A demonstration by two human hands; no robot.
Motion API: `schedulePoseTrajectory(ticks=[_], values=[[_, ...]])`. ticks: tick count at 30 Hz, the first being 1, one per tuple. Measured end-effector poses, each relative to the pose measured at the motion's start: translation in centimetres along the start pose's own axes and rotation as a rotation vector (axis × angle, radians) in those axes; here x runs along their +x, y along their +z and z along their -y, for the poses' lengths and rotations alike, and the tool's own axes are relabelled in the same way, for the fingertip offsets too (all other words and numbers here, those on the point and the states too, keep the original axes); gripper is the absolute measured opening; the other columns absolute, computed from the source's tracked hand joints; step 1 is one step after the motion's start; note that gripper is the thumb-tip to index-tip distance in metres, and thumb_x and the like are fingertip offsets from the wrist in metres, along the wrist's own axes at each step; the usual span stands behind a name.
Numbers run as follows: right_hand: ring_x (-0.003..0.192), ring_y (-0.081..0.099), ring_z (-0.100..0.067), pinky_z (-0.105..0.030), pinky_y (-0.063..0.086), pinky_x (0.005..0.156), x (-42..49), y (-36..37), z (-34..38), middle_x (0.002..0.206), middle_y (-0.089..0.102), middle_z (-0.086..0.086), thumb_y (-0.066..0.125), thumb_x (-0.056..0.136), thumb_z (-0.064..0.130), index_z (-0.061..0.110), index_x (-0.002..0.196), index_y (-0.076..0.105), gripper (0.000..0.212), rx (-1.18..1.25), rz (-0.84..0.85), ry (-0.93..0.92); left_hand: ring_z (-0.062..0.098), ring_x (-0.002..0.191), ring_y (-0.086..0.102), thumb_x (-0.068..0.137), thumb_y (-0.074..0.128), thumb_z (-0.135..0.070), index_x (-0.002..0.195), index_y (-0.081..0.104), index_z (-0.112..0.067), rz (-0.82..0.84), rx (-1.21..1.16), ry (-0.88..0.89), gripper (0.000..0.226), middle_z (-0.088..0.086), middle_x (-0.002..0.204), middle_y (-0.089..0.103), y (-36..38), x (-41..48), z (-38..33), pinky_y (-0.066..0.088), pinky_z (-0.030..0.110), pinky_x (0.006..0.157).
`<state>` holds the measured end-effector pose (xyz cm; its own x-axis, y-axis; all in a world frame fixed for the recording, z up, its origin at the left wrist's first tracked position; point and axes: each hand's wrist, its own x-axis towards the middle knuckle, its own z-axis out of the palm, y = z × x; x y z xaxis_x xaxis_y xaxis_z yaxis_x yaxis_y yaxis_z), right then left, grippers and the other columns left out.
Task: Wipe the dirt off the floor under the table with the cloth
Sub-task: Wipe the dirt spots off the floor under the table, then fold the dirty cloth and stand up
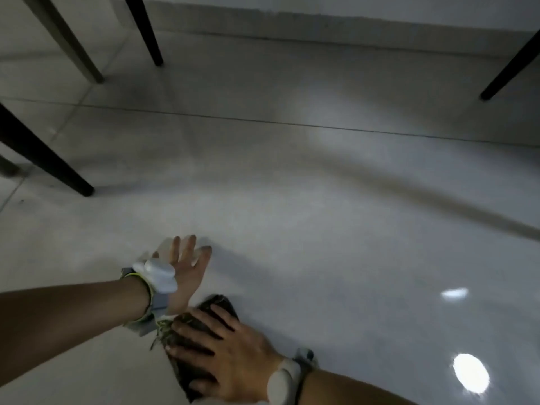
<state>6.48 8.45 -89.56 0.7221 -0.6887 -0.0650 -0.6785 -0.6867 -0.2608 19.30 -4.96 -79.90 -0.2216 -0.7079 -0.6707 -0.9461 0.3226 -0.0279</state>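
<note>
A dark crumpled cloth (219, 306) lies on the glossy white tile floor (292, 185) near the bottom centre. My right hand (225, 349) lies flat on top of it, fingers spread and pressing down. A small clump of greenish fibres (162, 331) sticks out at the cloth's left edge. My left hand (187, 267) is just beyond the cloth, open with fingers apart, its palm edge toward the floor; it holds nothing. Both wrists carry white sensor bands.
Dark slanted table legs stand at the left (52, 162), the upper middle (149, 36) and the upper right (508, 71). A grey leg (73, 48) stands at the far left. A pale wall with a baseboard (321, 27) runs along the back. Bright light spots (470, 377) reflect at lower right.
</note>
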Motion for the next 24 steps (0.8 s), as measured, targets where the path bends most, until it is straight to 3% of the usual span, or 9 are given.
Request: schedulePoseTrajectory(ticks=[5, 8, 13, 17, 20, 22, 24], values=[[0.158, 0.003, -0.031, -0.051, 0.002, 0.127, -5.1, -0.5, -3.8, 0.171, 0.010, 0.001, 0.040, 0.102, 0.059, 0.032, 0.162, 0.016, 0.071, 0.004, -0.042, 0.126, 0.039, 0.151, -0.011, 0.102, 0.044, -0.024, 0.156, -0.009, -0.018, 0.008, 0.093, 0.053, 0.077, 0.015, 0.164, -0.020, 0.1, -1.5, -2.0, 0.005, 0.065, 0.120], [0.158, 0.008, -0.031, -0.051, 0.008, 0.127, -9.9, -1.6, -8.1, 0.171, 0.011, 0.000, 0.036, 0.102, 0.061, 0.029, 0.162, 0.017, 0.070, -0.081, -0.037, 0.271, 0.036, 0.151, -0.014, 0.104, 0.032, -0.010, 0.154, -0.017, -0.018, 0.056, 0.092, 0.050, 0.071, 0.012, 0.163, -0.023, -0.3, -2.1, -3.4, 0.004, 0.055, 0.123], [0.158, 0.005, -0.027, -0.050, 0.010, 0.126, -22.8, -2.7, -10.6, 0.172, 0.005, 0.000, 0.013, 0.104, 0.060, 0.026, 0.163, 0.012, 0.069, -0.053, -0.028, 0.803, 0.039, 0.149, -0.020, 0.097, 0.045, -0.001, 0.152, -0.023, -0.016, 0.141, 0.167, 0.146, 0.089, 0.014, 0.161, -0.029, 0.0, -3.3, -4.0, 0.007, 0.054, 0.123], [0.155, 0.018, -0.033, -0.054, 0.017, 0.123, -30.5, -2.1, -8.5, 0.166, 0.024, -0.011, 0.010, 0.103, 0.059, 0.012, 0.157, 0.034, 0.075, 0.057, -0.209, 1.123, 0.038, 0.149, -0.021, 0.096, 0.049, -0.008, 0.152, -0.023, -0.017, 0.145, 0.181, 0.180, 0.092, 0.013, 0.161, -0.028, 0.1, -3.5, -4.3, 0.007, 0.053, 0.123], [0.153, 0.019, -0.035, -0.057, 0.016, 0.124, -32.0, -1.7, -7.5, 0.163, 0.029, -0.017, 0.027, 0.106, 0.039, 0.004, 0.153, 0.039, 0.060, 0.094, -0.355, 1.193, 0.037, 0.150, -0.019, 0.095, 0.051, -0.011, 0.152, -0.023, -0.017, 0.134, 0.187, 0.204, 0.095, 0.013, 0.162, -0.027, 0.5, -3.2, -4.3, 0.010, 0.053, 0.123], [0.155, 0.015, -0.032, -0.055, 0.013, 0.126, -31.4, -1.8, -7.5, 0.165, 0.028, -0.015, 0.037, 0.108, 0.019, 0.008, 0.155, 0.038, 0.048, 0.154, -0.424, 1.255, 0.036, 0.150, -0.019, 0.094, 0.054, -0.014, 0.153, -0.023, -0.017, 0.124, 0.177, 0.224, 0.097, 0.012, 0.162, -0.026, 0.8, -3.3, -4.0, 0.010, 0.052, 0.123], [0.153, 0.023, -0.032, -0.051, 0.018, 0.125, -30.2, -2.4, -8.1, 0.163, 0.035, -0.012, 0.040, 0.109, 0.013, 0.014, 0.155, 0.040, 0.046, 0.304, -0.544, 1.400, 0.036, 0.151, -0.018, 0.093, 0.055, -0.015, 0.153, -0.021, -0.018, 0.114, 0.152, 0.254, 0.097, 0.011, 0.163, -0.023, 0.8, -3.2, -3.7, 0.011, 0.051, 0.123]])
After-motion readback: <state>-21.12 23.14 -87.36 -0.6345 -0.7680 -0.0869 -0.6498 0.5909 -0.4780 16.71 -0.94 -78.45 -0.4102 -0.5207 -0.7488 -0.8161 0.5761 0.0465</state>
